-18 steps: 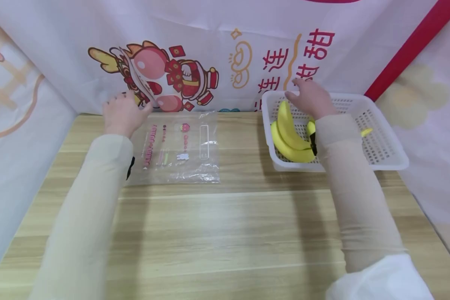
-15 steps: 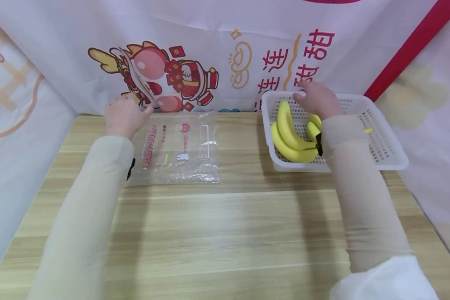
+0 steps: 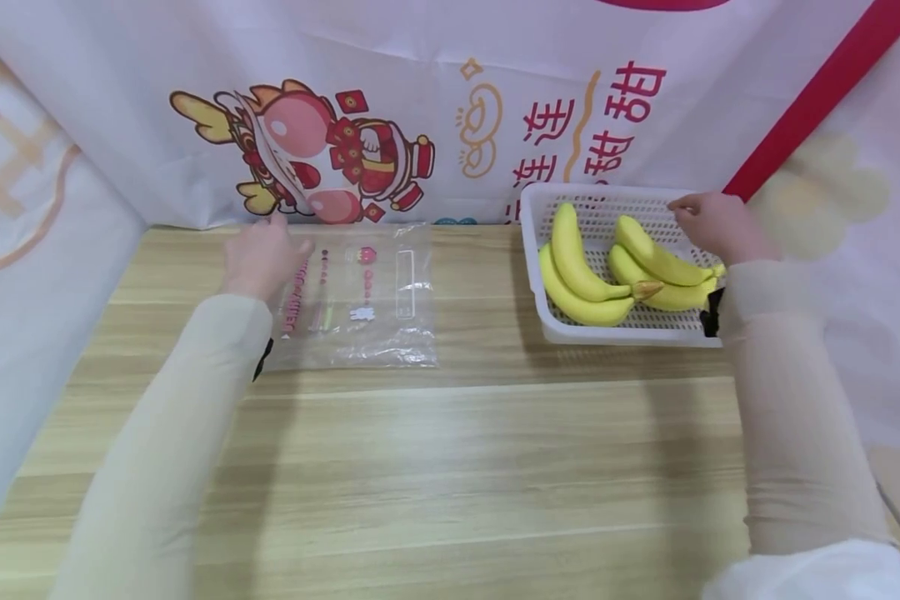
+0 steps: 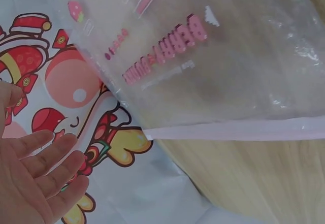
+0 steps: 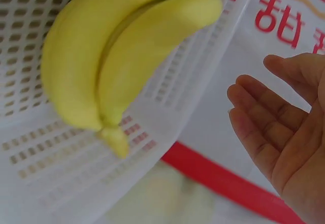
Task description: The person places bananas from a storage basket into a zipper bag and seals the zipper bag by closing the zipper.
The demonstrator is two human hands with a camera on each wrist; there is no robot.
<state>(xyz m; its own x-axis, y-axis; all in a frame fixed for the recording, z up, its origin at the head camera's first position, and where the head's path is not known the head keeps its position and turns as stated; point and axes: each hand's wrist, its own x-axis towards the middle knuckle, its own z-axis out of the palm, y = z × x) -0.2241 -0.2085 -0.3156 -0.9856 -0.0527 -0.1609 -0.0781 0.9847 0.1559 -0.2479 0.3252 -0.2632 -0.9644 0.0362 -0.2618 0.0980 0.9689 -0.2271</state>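
Note:
A clear plastic zip bag [image 3: 378,342] with pink lettering lies flat on the table at left. My left hand [image 3: 258,258] hovers by its upper left part, holding nothing; the left wrist view shows the fingers [image 4: 56,165] relaxed beside the bag's light pink strip [image 4: 238,128]. On the right, a white perforated basket [image 3: 607,335] holds two pairs of bananas: one pair [image 3: 573,250] along the left wall, the other pair [image 3: 660,258] in the middle. Over the basket's right part is my right hand [image 3: 727,227], bare, its fingers [image 5: 266,115] loosely bent.
A wooden table [image 3: 420,467] spreads in front of both arms. Behind it hangs a white printed cloth [image 3: 480,117] with a cartoon figure and red characters, close to the basket's back rim. More cloth [image 3: 37,275] borders the left side.
My right hand has moved right across the basket, uncovering the middle pair of bananas. My left hand has shifted slightly right and nearer, toward the bag. Bag and basket stay in place.

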